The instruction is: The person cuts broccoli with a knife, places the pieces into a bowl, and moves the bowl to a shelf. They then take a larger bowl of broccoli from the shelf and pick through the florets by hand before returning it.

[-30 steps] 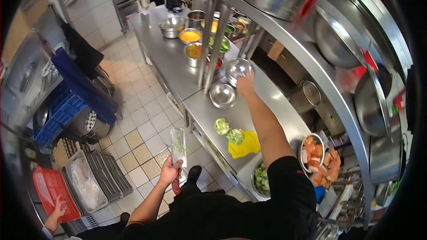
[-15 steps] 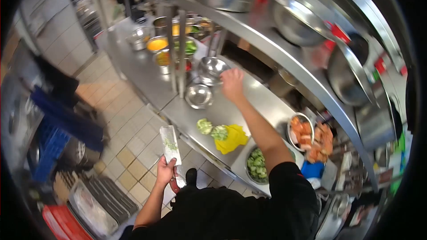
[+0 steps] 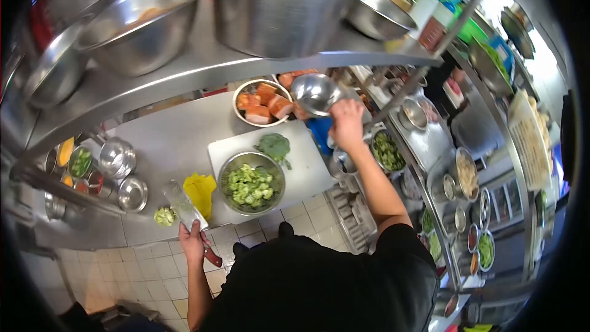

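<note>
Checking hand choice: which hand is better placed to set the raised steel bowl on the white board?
Likely right: right hand holds the bowl; left hand grips a cleaver.

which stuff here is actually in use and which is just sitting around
In use:
- cleaver, gripped by the left hand
- steel bowl, held up by the right hand

Sitting around:
- bowl of chopped broccoli on the cutting board
- broccoli head
- yellow cloth
- bowl of orange chunks
</note>
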Available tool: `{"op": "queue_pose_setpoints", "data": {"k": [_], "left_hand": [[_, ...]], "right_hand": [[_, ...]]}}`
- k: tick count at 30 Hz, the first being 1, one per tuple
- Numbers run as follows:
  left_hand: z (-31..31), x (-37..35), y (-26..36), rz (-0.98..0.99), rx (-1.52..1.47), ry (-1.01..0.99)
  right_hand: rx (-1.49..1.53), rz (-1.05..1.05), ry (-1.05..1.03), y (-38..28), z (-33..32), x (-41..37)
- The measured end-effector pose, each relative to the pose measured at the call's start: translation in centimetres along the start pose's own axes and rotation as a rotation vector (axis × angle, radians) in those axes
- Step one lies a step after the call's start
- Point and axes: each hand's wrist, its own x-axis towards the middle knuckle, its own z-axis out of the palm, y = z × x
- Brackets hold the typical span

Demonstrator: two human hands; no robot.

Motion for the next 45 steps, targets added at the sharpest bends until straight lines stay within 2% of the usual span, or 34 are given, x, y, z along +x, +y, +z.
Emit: {"op": "queue_pose_setpoints", "data": {"k": [3,5,7,9,10,13,14,16,18,19,20,22,26,29,30,33,35,37,41,45], "left_hand": [[4.3,1.1,0.1,0.021,0.025,-0.154],[7.8,0.7,1.7,-0.02,0.047,-0.176],[9.7,1.3,2.0,0.044,0.053,-0.271],[10.8,2.0,2.0,0.058,0.04,-0.3],[11.5,1.8,2.6,0.045,0.001,-0.291],[12.1,1.7,3.4,0.06,0.007,-0.275],[11.8,1.9,3.1,0.063,0.013,-0.273],[11.3,2.3,2.4,0.054,0.038,-0.261],[11.2,2.1,1.6,0.028,0.038,-0.234],[11.4,2.1,1.3,0.011,0.03,-0.215],[11.6,2.0,1.0,-0.006,0.024,-0.198],[12.1,2.2,0.4,-0.013,0.022,-0.213],[12.7,1.5,0.5,-0.017,0.018,-0.236],[11.9,1.1,0.4,-0.021,0.04,-0.227],[11.6,0.9,0.4,-0.031,0.039,-0.212],[11.4,0.1,0.8,-0.06,0.001,-0.192],[11.5,-0.5,1.3,-0.057,0.024,-0.206],[12.2,-0.5,2.4,-0.027,0.102,-0.241],[13.1,0.0,3.1,-0.014,0.293,-0.283],[14.4,-0.5,4.8,0.007,0.514,-0.264]], "right_hand": [[-0.059,0.069,0.05,7.3,1.4,-2.9],[-0.078,0.098,0.01,9.3,2.8,-4.4],[-0.109,0.092,0.027,10.9,4.8,-5.6],[-0.141,0.099,0.016,10.8,5.5,-6.1],[-0.154,0.139,-0.093,11.3,6.0,-6.4],[-0.191,0.077,0.03,10.5,5.6,-6.0],[-0.145,0.124,0.133,8.0,3.9,-5.0],[0.137,0.159,0.103,4.7,4.6,-5.1],[0.437,-0.076,-0.104,0.1,7.4,-6.1],[0.531,-0.138,-0.339,-3.1,8.7,-6.7],[0.645,-0.315,-0.5,-5.5,11.0,-7.2],[0.497,-0.509,-0.276,-10.2,15.4,-9.2],[0.224,-0.714,-0.658,-12.6,19.2,-8.1],[0.291,-0.561,-0.744,-12.2,17.0,-5.8],[0.465,-0.468,-0.631,-11.9,16.8,-5.6],[0.931,-0.016,-0.955,-11.6,16.1,-3.9],[1.55,0.411,-1.011,-12.3,16.1,-4.8],[2.168,0.928,-0.95,-13.1,14.3,-5.4],[2.555,0.995,-0.885,-14.0,14.4,-6.6],[2.528,1.155,-0.835,-15.3,12.0,-5.4]]}}
